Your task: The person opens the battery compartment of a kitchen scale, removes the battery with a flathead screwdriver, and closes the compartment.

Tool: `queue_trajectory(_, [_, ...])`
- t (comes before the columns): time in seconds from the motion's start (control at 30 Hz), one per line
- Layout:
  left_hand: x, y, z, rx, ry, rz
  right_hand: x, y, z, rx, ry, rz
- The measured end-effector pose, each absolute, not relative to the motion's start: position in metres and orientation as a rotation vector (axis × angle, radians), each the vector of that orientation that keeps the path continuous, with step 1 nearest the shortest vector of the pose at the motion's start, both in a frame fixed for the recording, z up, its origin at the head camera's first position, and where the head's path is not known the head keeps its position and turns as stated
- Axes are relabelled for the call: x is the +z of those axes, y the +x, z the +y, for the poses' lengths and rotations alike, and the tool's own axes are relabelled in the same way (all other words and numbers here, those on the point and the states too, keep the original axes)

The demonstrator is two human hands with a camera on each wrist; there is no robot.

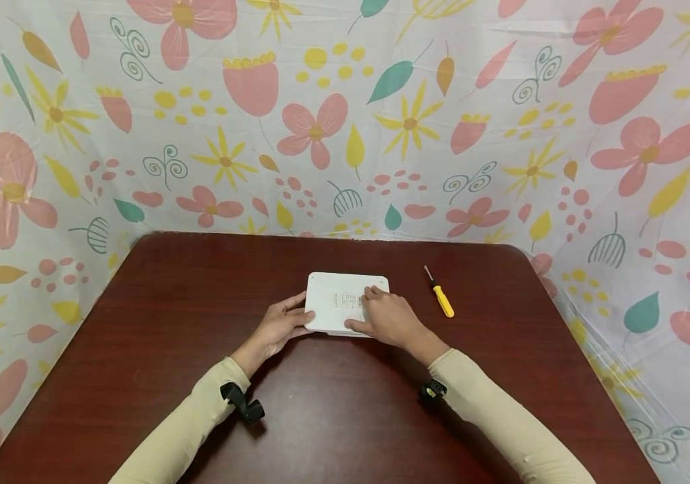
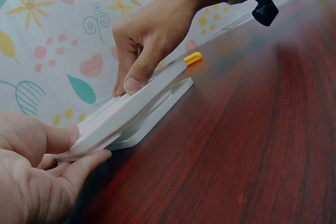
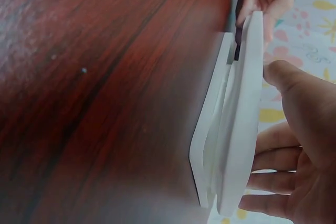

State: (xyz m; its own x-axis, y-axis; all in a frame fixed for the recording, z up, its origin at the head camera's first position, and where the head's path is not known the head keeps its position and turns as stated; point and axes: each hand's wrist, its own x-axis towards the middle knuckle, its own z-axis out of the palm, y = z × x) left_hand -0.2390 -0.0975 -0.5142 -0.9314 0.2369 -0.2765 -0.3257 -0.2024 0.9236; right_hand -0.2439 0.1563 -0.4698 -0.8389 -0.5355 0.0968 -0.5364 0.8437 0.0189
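A flat white rounded case [image 1: 329,286] with small printed text on its upper face is held above the middle of the table. A second white piece [image 2: 152,129] sits under it, with a narrow gap showing between the two; whether they are joined cannot be told. My left hand [image 1: 277,326] pinches the case's left edge, thumb on top and fingers beneath. From the right, my right hand [image 1: 393,317] rests its thumb and fingertips on the upper face. In the right wrist view, that hand's fingers [image 3: 275,182] lie fairly straight against the case.
A screwdriver with a yellow handle [image 1: 443,301] lies on the dark red-brown table [image 1: 199,282], right of the case. Its shaft points away from me. Behind the table hangs a flower-patterned cloth [image 1: 320,188]. Each sleeve carries a black wrist camera mount [image 1: 242,402].
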Motion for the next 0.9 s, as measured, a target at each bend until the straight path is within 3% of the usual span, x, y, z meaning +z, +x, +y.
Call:
queue_trajectory(0.67, [-0.513, -0.239, -0.097, 2.187, -0.115, 1.705, -0.466, -0.240, 0.155, 0.202, 0.857, -2.931])
queue_trajectory(0.9, [-0.517, -0.240, -0.097, 2.189, -0.100, 1.706, -0.468, -0.232, 0.151, 0.386, 0.970, -2.822])
